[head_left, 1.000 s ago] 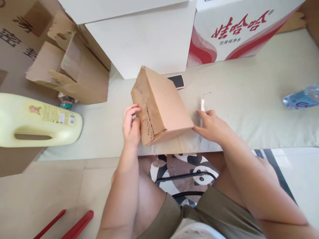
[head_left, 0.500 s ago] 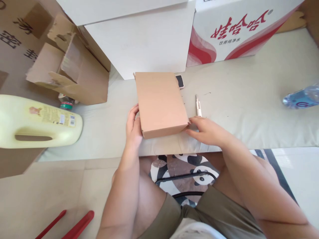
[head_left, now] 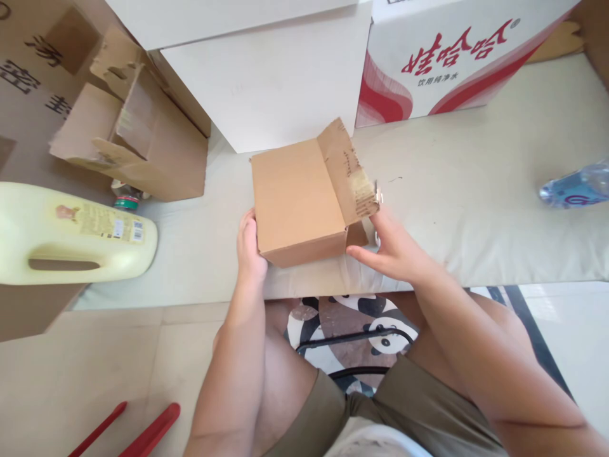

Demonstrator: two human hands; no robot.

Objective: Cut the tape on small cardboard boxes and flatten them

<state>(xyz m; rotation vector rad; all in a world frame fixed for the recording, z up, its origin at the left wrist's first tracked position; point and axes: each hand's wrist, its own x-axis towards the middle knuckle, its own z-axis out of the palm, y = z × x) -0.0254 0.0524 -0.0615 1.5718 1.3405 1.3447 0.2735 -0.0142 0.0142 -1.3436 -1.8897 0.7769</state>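
Note:
A small brown cardboard box [head_left: 299, 203] rests on the pale cloth in front of me. Its right flap [head_left: 345, 165] is swung up, with a torn edge and a strip of tape, and a lower flap [head_left: 356, 235] shows beneath. My left hand [head_left: 250, 251] holds the box's left side, fingers pressed along it. My right hand [head_left: 392, 247] is open: its fingertips touch the raised flap's near corner, and the thumb stretches apart toward the lower flap. Parts of a silver utility knife [head_left: 379, 192] peek out beside the flap; most of it is hidden.
White cartons [head_left: 276, 89] and a red-and-white carton [head_left: 442, 76] stand behind. To the left are an opened cardboard box [head_left: 166, 139], a large pale-yellow jug [head_left: 80, 228] and a green-capped bottle [head_left: 126, 200]. A water bottle [head_left: 575, 187] lies at the right.
The box's right flap has swung up, and the box has turned and shifted slightly left. My right fingers have moved to the flap. The small dark-screened device behind the box is now hidden.

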